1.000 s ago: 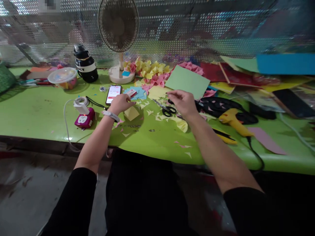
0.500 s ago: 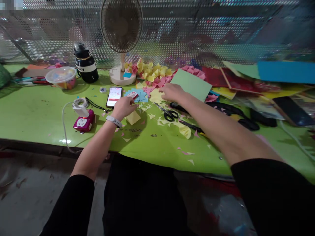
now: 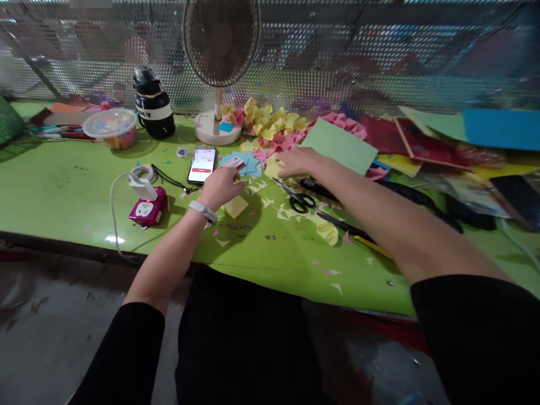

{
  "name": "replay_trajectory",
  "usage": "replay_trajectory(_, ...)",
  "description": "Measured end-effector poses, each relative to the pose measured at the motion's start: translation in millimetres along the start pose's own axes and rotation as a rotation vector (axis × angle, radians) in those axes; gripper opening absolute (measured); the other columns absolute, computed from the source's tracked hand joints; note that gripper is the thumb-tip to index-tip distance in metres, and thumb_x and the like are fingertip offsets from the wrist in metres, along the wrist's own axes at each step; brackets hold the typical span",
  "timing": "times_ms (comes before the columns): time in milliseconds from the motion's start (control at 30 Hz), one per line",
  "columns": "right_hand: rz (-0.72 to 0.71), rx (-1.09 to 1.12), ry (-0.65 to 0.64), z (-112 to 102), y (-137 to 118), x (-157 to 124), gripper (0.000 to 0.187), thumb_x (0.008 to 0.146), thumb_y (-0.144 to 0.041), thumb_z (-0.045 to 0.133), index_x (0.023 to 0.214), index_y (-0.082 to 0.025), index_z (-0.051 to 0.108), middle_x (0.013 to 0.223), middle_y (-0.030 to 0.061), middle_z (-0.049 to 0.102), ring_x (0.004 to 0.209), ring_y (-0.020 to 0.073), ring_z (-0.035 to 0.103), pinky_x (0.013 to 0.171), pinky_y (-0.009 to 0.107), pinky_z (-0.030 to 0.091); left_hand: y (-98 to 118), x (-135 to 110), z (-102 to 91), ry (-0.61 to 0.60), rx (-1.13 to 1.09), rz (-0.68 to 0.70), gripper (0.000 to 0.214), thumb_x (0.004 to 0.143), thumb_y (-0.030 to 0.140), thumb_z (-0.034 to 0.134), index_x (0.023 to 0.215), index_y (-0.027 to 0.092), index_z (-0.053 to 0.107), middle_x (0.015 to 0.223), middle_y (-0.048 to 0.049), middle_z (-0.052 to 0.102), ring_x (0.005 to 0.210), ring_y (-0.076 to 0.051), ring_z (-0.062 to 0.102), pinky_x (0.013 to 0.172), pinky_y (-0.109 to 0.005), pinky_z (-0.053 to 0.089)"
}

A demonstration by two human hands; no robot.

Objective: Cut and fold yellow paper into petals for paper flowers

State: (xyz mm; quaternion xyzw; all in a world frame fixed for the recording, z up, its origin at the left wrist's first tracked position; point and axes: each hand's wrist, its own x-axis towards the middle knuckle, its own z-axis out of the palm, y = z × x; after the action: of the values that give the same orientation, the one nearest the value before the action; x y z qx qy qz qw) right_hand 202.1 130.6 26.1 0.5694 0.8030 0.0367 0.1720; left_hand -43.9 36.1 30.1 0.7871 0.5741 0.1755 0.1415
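My left hand (image 3: 222, 185), with a white band on its wrist, hovers low over the table beside a small yellow paper square (image 3: 235, 206). Its thumb sticks out from the fingers, and I see nothing held. Farther right, my right hand (image 3: 300, 161) reaches onto a pile of pale yellow cut paper (image 3: 273, 167), fingers bent down and apart at the pile's edge. Close to that hand lie black-handled scissors (image 3: 301, 201) and a light green sheet (image 3: 341, 145). A red-and-white small box (image 3: 233, 162) rests on blue paper squares (image 3: 252, 163) past my left hand.
Behind are a fan (image 3: 217, 128), a black bottle (image 3: 156, 115), a lidded plastic tub (image 3: 112, 129) and yellow and pink folded paper (image 3: 274, 124). A lit phone (image 3: 202, 165) and a purple socket block (image 3: 148, 209) with a cable lie left. Coloured sheets (image 3: 500, 132) are stacked right.
The view has shifted slightly, so the table's things sit farther right. My right hand's fingers are more spread at the yellow pile. My left thumb has moved away from its fingers.
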Motion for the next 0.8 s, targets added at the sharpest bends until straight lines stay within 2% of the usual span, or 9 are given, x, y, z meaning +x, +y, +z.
replay_trajectory(133,0.005,-0.065,0.001,4.2,-6.9,-2.1,0.033,0.082,-0.024,0.062,0.108,-0.007,0.072,0.101,0.0215,0.072,0.090,0.0297,0.066,0.071,0.034,0.044,0.0,0.4,4.5,-0.018,0.002,0.017,0.030,0.089,0.042,0.062,0.095,0.014,0.072,0.099,-0.0119,0.074,0.081,-0.020,0.063,0.069,-0.031,0.045)
replay_trajectory(300,0.054,-0.051,0.111,16.2,-4.5,-2.1,0.032,0.088,-0.016,0.051,0.108,-0.003,0.073,0.100,0.0256,0.072,0.095,0.0326,0.067,0.074,0.036,0.046,2.4,-1.4,9.2,-0.040,0.001,0.051,0.030,0.089,0.041,0.063,0.096,0.013,0.072,0.099,-0.0133,0.074,0.084,-0.023,0.065,0.070,-0.033,0.046)
replay_trajectory(433,0.055,-0.031,0.123,17.9,-0.2,-3.8,0.033,0.090,-0.015,0.048,0.106,-0.004,0.074,0.100,0.0258,0.072,0.093,0.0335,0.067,0.072,0.038,0.046,3.7,-2.8,11.2,-0.037,-0.003,0.064,0.029,0.090,0.039,0.063,0.098,0.013,0.073,0.101,-0.0140,0.074,0.086,-0.024,0.065,0.071,-0.033,0.047)
replay_trajectory(567,0.076,0.003,0.139,16.9,-0.2,-7.0,0.032,0.095,-0.020,0.047,0.102,-0.010,0.076,0.101,0.0213,0.072,0.091,0.0322,0.066,0.069,0.037,0.044,4.8,-3.3,11.7,-0.032,-0.013,0.075,0.028,0.090,0.038,0.063,0.095,0.012,0.073,0.098,-0.0138,0.074,0.083,-0.023,0.065,0.069,-0.032,0.047)
replay_trajectory(700,0.092,0.101,0.216,20.2,-2.6,-10.4,0.025,0.095,-0.031,0.057,0.098,-0.014,0.075,0.096,0.0160,0.073,0.085,0.0283,0.065,0.065,0.033,0.041,4.2,-2.4,13.9,-0.020,-0.017,0.084,0.025,0.090,0.036,0.062,0.091,0.013,0.073,0.094,-0.0129,0.074,0.081,-0.022,0.064,0.068,-0.032,0.047)
replay_trajectory(800,0.084,0.211,0.268,23.9,-2.0,-12.0,0.027,0.094,-0.040,0.061,0.091,-0.017,0.074,0.091,0.0132,0.074,0.079,0.0256,0.064,0.060,0.032,0.038,3.1,-1.6,16.3,0.010,-0.068,0.087,0.023,0.090,0.034,0.063,0.088,0.013,0.073,0.093,-0.0130,0.074,0.079,-0.021,0.064,0.070,-0.032,0.048)
